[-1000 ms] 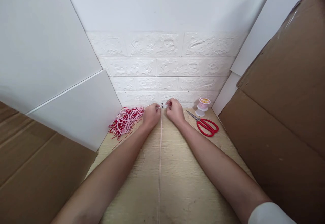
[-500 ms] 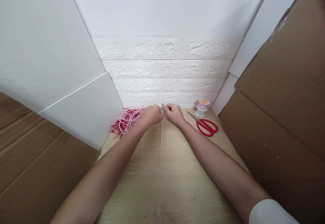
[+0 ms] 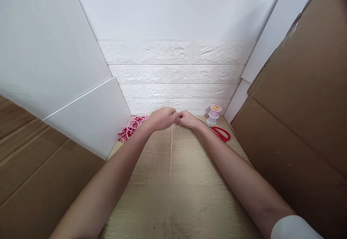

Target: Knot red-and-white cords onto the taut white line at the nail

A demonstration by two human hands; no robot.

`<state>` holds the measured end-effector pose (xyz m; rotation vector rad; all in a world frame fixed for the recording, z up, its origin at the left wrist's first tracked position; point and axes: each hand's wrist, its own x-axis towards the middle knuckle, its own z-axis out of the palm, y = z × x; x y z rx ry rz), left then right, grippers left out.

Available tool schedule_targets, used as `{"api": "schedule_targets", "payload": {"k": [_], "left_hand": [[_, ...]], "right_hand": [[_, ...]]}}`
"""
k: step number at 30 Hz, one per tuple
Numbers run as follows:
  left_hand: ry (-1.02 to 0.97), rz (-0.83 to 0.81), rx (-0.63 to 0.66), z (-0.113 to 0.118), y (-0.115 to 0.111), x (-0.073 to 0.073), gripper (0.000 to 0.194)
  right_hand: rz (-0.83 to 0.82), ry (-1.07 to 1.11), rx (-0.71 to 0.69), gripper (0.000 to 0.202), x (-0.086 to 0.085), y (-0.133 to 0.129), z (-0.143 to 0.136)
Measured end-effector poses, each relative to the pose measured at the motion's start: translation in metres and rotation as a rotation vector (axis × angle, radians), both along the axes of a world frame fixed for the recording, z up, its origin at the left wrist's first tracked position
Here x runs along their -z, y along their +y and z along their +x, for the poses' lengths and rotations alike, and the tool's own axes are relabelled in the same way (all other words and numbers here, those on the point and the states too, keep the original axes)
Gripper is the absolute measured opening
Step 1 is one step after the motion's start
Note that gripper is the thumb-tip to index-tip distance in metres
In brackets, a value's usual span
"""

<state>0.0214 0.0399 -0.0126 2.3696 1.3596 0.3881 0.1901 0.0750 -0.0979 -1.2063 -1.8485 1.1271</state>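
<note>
ok so the scissors (image 3: 221, 134) have bright red handles, the cord pile (image 3: 132, 127) is mixed red and pale pink, spool (image 3: 215, 110) is pink with an orange label, and the wall (image 3: 165, 73) is white with a brick pattern

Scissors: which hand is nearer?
Right. The right hand is left of the scissors, its arm partly covering them; the left hand is farther off, on the right hand's far side from them.

Sleeve (image 3: 294, 228): white, plain, with a smooth, curved hem near the right elbow
Right forearm (image 3: 235, 170): bare, slender
Left forearm (image 3: 108, 186): bare within view
Right hand (image 3: 188, 119): bare, ungloved
Left hand (image 3: 162, 118): bare, ungloved, slightly blurred
</note>
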Motion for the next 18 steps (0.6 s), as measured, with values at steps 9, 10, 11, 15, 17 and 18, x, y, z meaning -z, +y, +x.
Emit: {"api": "schedule_targets", "payload": {"k": [9, 10, 11, 15, 17, 18], "left_hand": [[-0.419, -0.251, 0.085, -0.007, 0.022, 0.032, 0.050], [-0.421, -0.220, 0.057, -0.008, 0.023, 0.033, 0.052], [-0.418, -0.187, 0.033, -0.011, 0.025, 0.033, 0.052], [-0.360, -0.097, -0.022, -0.021, 0.030, 0.033, 0.049], [-0.322, -0.087, -0.025, -0.025, 0.031, 0.034, 0.048], [-0.304, -0.083, -0.024, -0.027, 0.032, 0.035, 0.047]], "right_hand": [[-0.214, 0.103, -0.020, 0.020, -0.037, -0.044, 0.010], [-0.239, 0.145, -0.014, 0.021, -0.042, -0.049, 0.012], [-0.261, 0.186, 0.001, 0.021, -0.047, -0.053, 0.014], [-0.274, 0.232, 0.093, 0.024, -0.065, -0.069, 0.026], [-0.226, 0.184, 0.118, 0.024, -0.070, -0.076, 0.034], [-0.198, 0.137, 0.141, 0.024, -0.071, -0.079, 0.038]]}}
